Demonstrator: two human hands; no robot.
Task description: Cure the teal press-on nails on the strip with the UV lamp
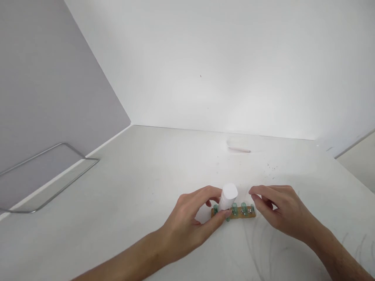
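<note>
My left hand has its thumb and fingers closed round a white block-like piece with rounded corners. That piece is upright, slightly tilted, over a narrow brown strip; whether it rests on the strip is hidden. Along the strip sit several clear green pieces with small shiny round parts beside them. To the right of the strip, my right hand hovers with thumb and index fingertips pinched together. Anything between those fingertips is too small to make out.
A pale pinkish thin stick lies on the white table near the back wall. Dark specks are scattered on the table behind my right hand. A bent metal wire frame stands at the left edge by a grey panel.
</note>
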